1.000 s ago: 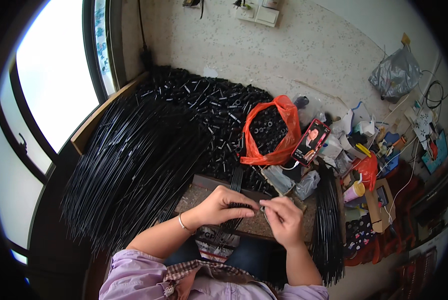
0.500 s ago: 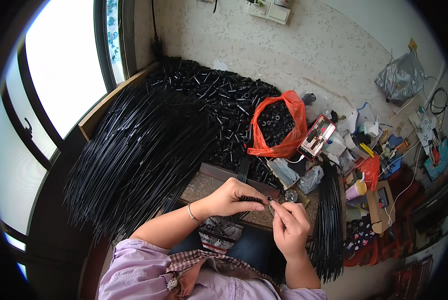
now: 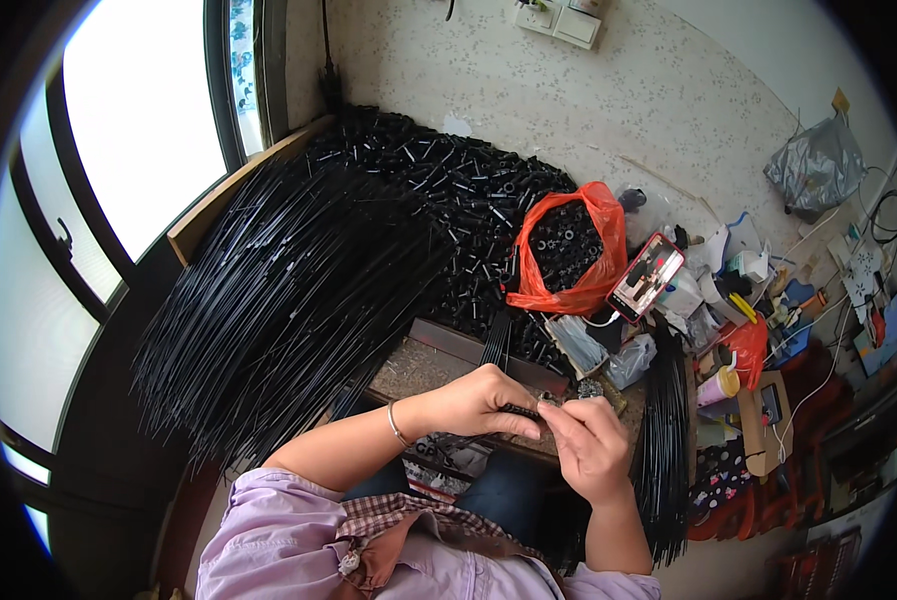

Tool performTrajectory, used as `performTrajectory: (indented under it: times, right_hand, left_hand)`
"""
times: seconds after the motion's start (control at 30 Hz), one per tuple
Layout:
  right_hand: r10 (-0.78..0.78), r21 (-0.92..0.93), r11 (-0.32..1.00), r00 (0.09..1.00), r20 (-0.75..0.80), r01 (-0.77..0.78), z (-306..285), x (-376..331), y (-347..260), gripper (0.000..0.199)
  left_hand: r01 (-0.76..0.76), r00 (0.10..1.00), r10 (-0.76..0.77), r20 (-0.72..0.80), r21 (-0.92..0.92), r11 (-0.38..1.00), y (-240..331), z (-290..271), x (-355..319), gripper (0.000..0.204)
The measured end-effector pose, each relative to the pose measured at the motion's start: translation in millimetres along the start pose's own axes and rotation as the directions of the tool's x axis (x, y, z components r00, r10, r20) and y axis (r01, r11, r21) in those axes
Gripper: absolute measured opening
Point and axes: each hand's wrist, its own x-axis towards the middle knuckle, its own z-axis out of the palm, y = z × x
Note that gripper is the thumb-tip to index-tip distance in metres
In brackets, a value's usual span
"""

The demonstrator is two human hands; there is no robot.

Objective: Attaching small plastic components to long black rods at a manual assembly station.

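My left hand is closed around a small bundle of thin black rods, whose far ends stick out above the knuckles over the worktable edge. A short row of their dark ends shows between its thumb and forefinger. Against that row, my right hand pinches a tiny part, too small to name, with thumb and forefinger. Both hands meet fingertip to fingertip above the near edge of the brown worktable. A large sheaf of long black rods lies to the left.
Behind lies a heap of short black tubular pieces. An orange plastic bag holds dark ring-shaped parts. Right of it a lit phone leans, with another bundle of black rods hanging below. A lidded cup stands further right.
The whole view has shifted slightly. Both hands stay together at the end of the rod bundle; the right fingertips have turned a little, and the left hand's grip remains closed.
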Motion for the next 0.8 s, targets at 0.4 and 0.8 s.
performTrajectory:
  times: [0.4, 0.8]
  right_hand:
    - [0.115, 0.090, 0.989, 0.992, 0.048, -0.119, 9.5, 16.8, -11.0, 0.021]
    - [-0.287, 0.756, 0.529, 0.758, 0.586, -0.385, 28.8, 21.4, -13.7, 0.016]
  left_hand:
    - [0.428, 0.856, -0.513, 0.066, 0.465, 0.775, -37.9, 37.1, -38.4, 0.060]
    - [0.090, 0.940, -0.315, 0.128, 0.799, 0.594, -63.0, 41.3, -74.3, 0.082]
